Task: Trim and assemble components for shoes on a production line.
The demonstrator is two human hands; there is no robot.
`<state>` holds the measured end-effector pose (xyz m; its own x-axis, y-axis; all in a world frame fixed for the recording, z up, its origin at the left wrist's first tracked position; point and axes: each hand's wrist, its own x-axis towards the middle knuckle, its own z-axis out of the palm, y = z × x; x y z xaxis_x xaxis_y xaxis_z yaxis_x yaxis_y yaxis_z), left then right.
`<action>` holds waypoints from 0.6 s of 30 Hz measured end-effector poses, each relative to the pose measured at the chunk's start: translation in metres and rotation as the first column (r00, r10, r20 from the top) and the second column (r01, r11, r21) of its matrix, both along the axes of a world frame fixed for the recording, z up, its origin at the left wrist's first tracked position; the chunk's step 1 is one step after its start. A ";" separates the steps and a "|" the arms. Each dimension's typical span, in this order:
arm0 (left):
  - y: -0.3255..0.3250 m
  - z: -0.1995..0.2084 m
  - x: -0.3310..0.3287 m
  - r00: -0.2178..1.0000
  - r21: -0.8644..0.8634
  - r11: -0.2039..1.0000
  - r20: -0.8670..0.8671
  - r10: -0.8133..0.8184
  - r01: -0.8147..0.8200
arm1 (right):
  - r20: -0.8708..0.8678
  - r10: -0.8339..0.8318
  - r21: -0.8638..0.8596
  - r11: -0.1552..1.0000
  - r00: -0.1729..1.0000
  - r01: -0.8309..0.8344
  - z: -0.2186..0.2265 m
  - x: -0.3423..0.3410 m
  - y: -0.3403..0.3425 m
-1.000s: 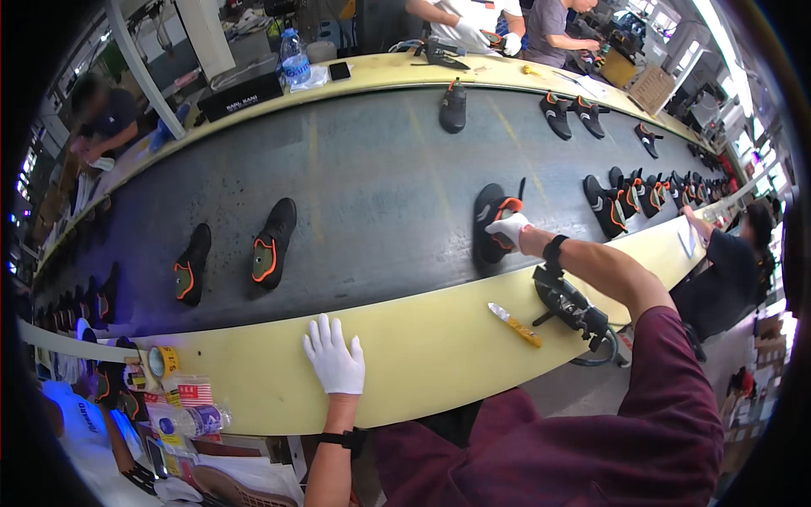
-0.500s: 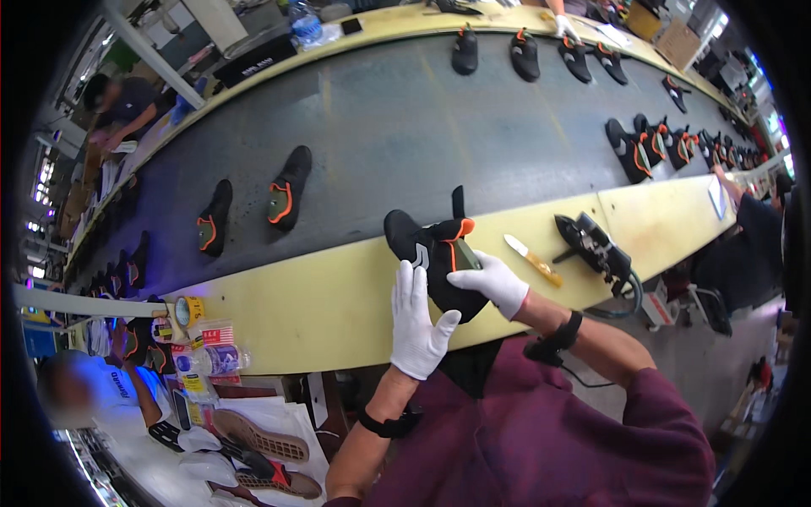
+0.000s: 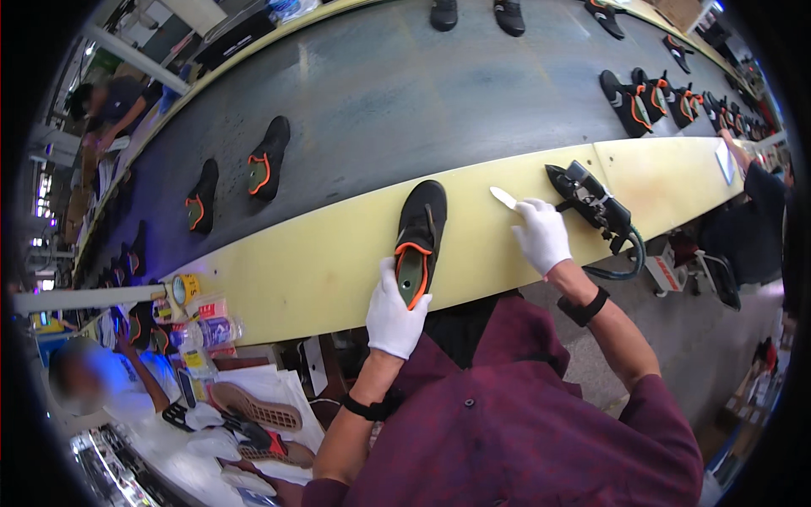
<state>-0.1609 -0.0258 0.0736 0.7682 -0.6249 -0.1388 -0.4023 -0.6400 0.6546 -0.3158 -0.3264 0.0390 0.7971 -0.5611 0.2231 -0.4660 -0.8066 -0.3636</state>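
Note:
A black shoe (image 3: 422, 215) with orange collar trim and a green insole sits upright on the yellow ledge, toe pointing away from me. Gloved in white, my left hand (image 3: 395, 317) is closed round its heel. My right hand (image 3: 542, 237), also in a white glove, has its fingers bent over the handle of a small knife (image 3: 503, 197). Only the pale blade shows past the fingertips; the handle is hidden under the hand. Just right of that hand lies a black hand-held device (image 3: 596, 203) with a hose.
Beyond the ledge runs a grey conveyor belt (image 3: 363, 110) carrying several black shoes (image 3: 627, 106). At left are a tape roll (image 3: 184, 289), a plastic bottle (image 3: 201, 335) and shoe soles (image 3: 256, 406), beside a co-worker (image 3: 144, 372). Another person (image 3: 739, 228) stands at far right.
The shoe has come down onto the ledge and turned toe-away. My left hand has shifted to its heel. My right hand has left the shoe and moved right, over the knife handle.

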 end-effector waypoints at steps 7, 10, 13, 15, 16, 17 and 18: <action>0.021 -0.003 0.043 0.894 0.095 0.937 0.279 -0.350 0.337 | -0.148 -0.081 -0.179 0.982 0.986 0.054 -0.018 -0.007 -0.005; 0.026 0.004 0.069 0.890 0.122 0.921 0.239 -0.388 0.369 | -0.169 -0.105 -0.162 0.984 0.980 0.078 -0.022 -0.010 -0.010; 0.029 0.000 0.064 0.964 0.084 0.981 0.192 -0.186 0.173 | -0.195 -0.077 -0.061 0.996 0.978 0.066 -0.024 -0.013 -0.017; 0.025 -0.008 0.060 0.992 0.071 0.997 0.125 -0.033 0.025 | -0.196 -0.038 0.005 0.999 0.980 0.039 -0.024 -0.011 -0.019; 0.023 -0.021 0.057 0.990 -0.016 1.000 0.138 -0.007 0.009 | -0.264 -0.023 0.055 0.998 0.964 0.039 -0.022 -0.008 -0.021; 0.025 -0.032 0.056 0.989 -0.103 0.995 0.149 0.022 -0.006 | -0.330 -0.006 0.103 0.994 0.944 0.042 -0.021 -0.005 -0.022; 0.025 -0.034 0.058 0.989 -0.109 0.994 0.143 0.032 -0.016 | -0.336 0.001 0.097 0.995 0.942 0.034 -0.017 -0.004 -0.024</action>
<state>-0.1031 -0.0009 0.0398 0.7902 -0.6114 0.0411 -0.4828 -0.5799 0.6562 -0.3197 -0.3501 0.0215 0.8063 -0.5805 -0.1132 -0.5878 -0.7653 -0.2624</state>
